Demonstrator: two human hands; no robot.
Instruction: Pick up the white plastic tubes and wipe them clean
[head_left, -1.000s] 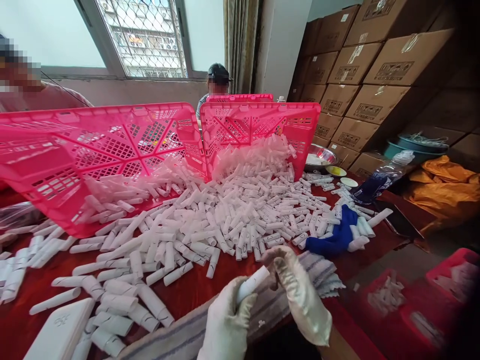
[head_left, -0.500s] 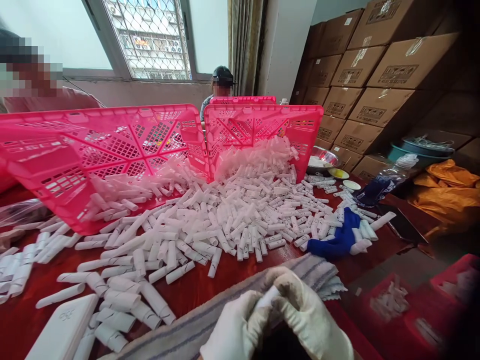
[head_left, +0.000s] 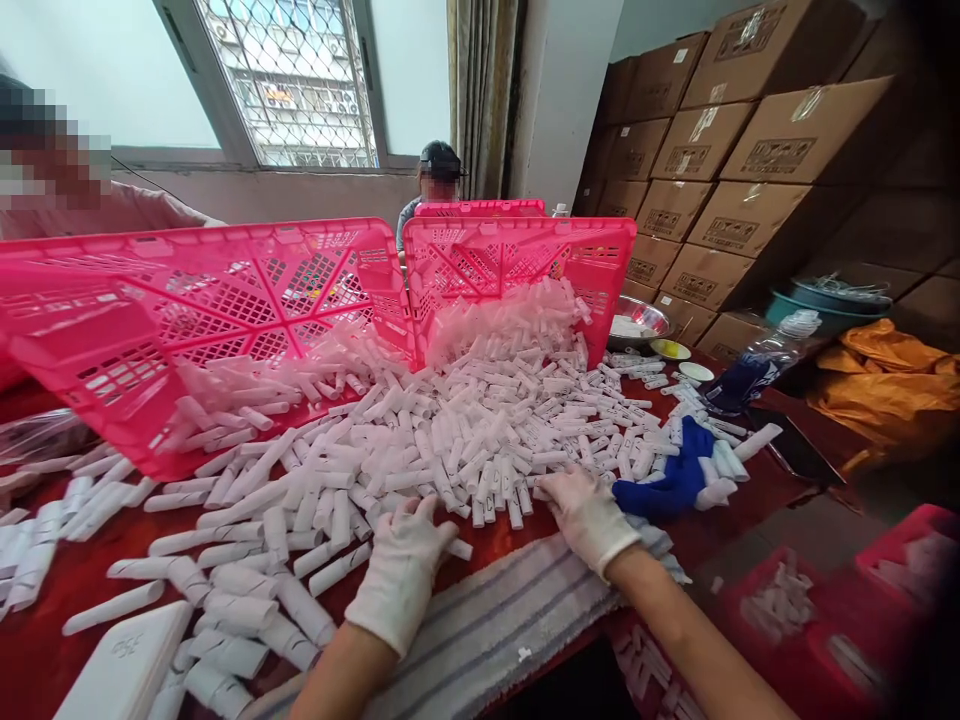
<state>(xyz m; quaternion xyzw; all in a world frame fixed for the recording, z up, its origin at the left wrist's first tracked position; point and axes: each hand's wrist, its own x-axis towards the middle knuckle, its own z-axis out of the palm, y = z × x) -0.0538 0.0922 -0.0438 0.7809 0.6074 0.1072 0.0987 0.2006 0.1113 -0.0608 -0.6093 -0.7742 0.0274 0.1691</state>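
Note:
A big heap of white rolled paper tubes (head_left: 480,440) covers the red table (head_left: 75,580), spilling from two pink crates tipped on their sides (head_left: 225,310) (head_left: 517,265). My left hand (head_left: 401,570), in a white glove, lies stretched out at the heap's near edge, fingers spread over a few tubes. My right hand (head_left: 581,512), also gloved, reaches flat into the tubes just left of a blue cloth glove (head_left: 675,480). Neither hand holds anything. Both forearms cross a grey striped towel (head_left: 495,620) at the table's front edge.
A white flat box (head_left: 127,665) lies front left. A metal bowl (head_left: 637,325), small dishes and a bottle (head_left: 757,365) sit at the right. Stacked cardboard boxes (head_left: 750,150) fill the right wall. Red crates (head_left: 862,600) stand low right. Two other people (head_left: 97,205) (head_left: 435,180) sit behind the crates.
Both hands held one tube close to my body before. They have now moved forward to the heap's edge, and the tube is no longer in them.

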